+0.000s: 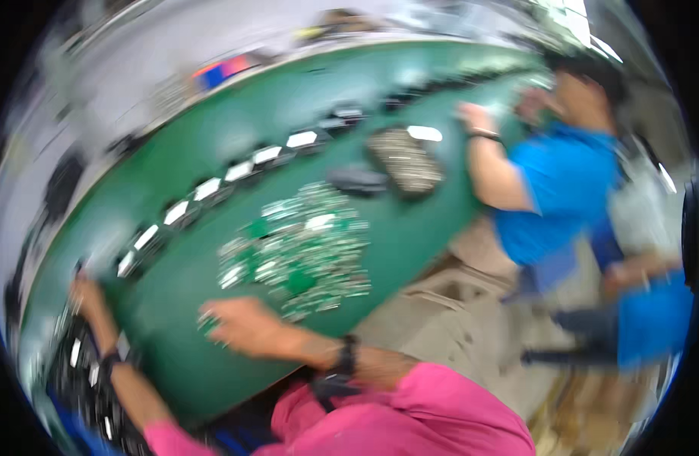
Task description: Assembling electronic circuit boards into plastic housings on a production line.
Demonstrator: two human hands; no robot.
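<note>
Motion blurs the whole view. My right hand [247,325] is closed at the near side of the green table, its fingertips around a small green circuit board [208,322]. Just beyond it lies a spread heap of green circuit boards [300,251], loosely piled. My left hand [90,298] reaches out to the far left, next to a crowd of black pieces with white patches [80,353]. Its fingers are smeared, so I cannot make out whether they hold anything. A bent row of black units with white tops [209,190] runs along the table beyond the heap.
On the green table [182,304], a dark grey object [357,180] and a brownish ribbed bundle [405,161] lie beyond the heap. A co-worker in a blue shirt [555,178] works at the right edge. Another person in blue [649,319] is behind. A blue-and-red box [222,72] stands past the far edge.
</note>
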